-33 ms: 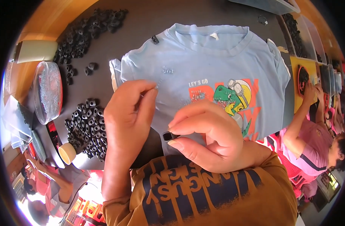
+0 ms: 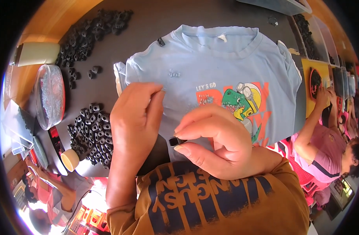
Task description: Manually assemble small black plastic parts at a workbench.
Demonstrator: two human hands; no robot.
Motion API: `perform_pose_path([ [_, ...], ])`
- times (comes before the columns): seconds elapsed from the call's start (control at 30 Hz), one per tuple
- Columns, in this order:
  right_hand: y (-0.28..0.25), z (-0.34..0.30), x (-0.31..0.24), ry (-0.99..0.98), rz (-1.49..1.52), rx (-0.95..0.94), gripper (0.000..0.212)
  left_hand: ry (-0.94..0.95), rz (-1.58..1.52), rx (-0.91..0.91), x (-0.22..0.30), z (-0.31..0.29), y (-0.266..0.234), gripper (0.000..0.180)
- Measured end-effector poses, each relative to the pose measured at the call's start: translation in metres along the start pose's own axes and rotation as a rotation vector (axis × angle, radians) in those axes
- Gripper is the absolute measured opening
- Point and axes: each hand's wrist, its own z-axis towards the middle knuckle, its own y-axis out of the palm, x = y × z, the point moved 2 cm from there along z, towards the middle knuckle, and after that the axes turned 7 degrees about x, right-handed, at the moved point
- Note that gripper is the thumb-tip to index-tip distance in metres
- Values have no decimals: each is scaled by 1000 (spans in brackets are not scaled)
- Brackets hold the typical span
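My right hand (image 2: 216, 143) pinches a small hollow black plastic piece (image 2: 174, 141) between thumb and forefinger, low in front of the shirt. My left hand (image 2: 135, 113) is up and to the left of it, thumb and forefinger pressed together over the shirt's left part; whatever lies between them is too small to make out. Under both hands spreads a light blue T-shirt (image 2: 210, 62) with a dinosaur print. Small silvery coil-like bits (image 2: 174, 73) lie on it in little clusters. Another black piece (image 2: 160, 41) rests near its left shoulder.
Left of my left hand is a heap of black plastic pieces (image 2: 94, 135), with a second heap (image 2: 89, 35) farther back. A clear round dish (image 2: 50, 96) holds silvery bits, and a yellow cup (image 2: 70, 159) sits below. At right, a person in pink (image 2: 320, 150) works by a tray.
My left hand has shifted very slightly, its fingertips a touch higher and farther right. My right hand keeps the black plastic piece in the same place.
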Motion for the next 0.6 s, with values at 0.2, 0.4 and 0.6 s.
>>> perform_pose_path([
  [0.2,-1,0,2,-44,36,-78,23,215,300,-33,-14,5,15,14],
  [0.4,3,-5,6,108,191,44,23,266,374,-74,-15,5,15,13],
  [0.6,0,-3,9,129,211,51,23,29,46,90,-6,-3,-4,12],
])
